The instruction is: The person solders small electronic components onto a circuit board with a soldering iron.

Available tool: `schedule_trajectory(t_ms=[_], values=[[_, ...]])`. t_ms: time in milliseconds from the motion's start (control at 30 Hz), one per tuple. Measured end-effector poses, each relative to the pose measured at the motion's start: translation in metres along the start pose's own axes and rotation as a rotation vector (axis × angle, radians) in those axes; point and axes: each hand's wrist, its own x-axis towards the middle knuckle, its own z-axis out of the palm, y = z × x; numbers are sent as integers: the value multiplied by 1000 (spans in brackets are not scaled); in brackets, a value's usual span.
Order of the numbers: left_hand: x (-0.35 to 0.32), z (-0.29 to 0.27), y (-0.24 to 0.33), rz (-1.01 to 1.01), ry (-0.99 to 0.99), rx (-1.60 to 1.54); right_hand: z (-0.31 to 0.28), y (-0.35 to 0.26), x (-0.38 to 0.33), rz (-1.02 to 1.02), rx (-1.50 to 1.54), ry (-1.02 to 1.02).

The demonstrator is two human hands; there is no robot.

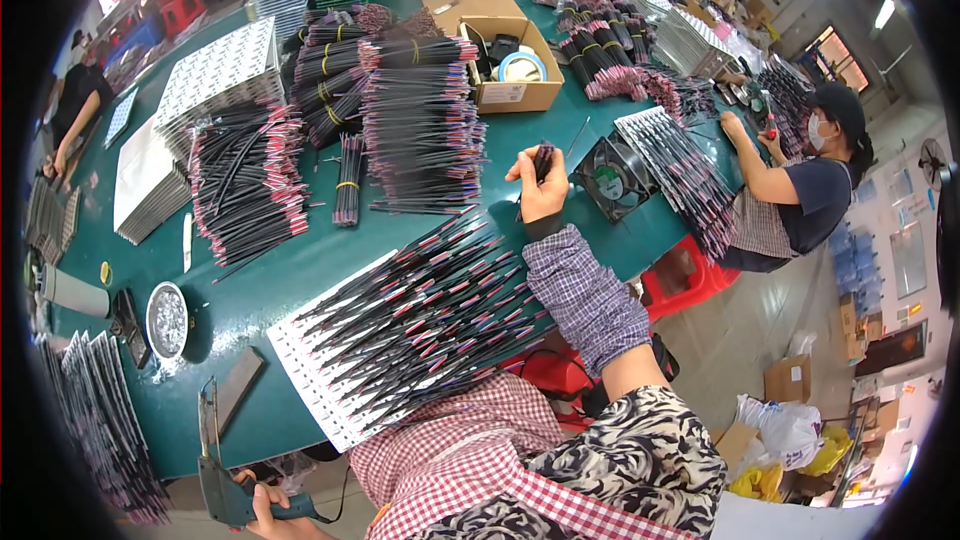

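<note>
My left hand (pixel 266 510), low at the left by the table's near edge, is closed round the handle of a teal pistol-grip soldering gun (pixel 222 490); its thin metal tip points up. Over the table's middle, my right hand (pixel 543 190) pinches a small bunch of dark wire pieces (pixel 543 160), partly hidden by the fingers. In front of me lies a white perforated board (pixel 325 400), covered by rows of slanting black wires (pixel 430 310) with red, white and blue ends. A black square fan (pixel 612 178) stands just right of my right hand.
Stacked black wires (pixel 420 130), a tied bundle (pixel 347 180) and a cardboard box (pixel 520 95) lie farther back. At the left are a metal bowl (pixel 167 320), a flat bar (pixel 238 390) and white boards (pixel 150 180). A co-worker (pixel 800 180) sits at the right beyond a red stool (pixel 690 280).
</note>
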Motion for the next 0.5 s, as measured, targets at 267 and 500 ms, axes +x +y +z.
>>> schedule_trajectory(t_ms=[267,500], values=[[7,-6,7,0,-129,-56,35,-53,8,-17,-200,-242],[-1,14,4,-17,-2,-111,127,-154,6,-882,-651,-1004]])
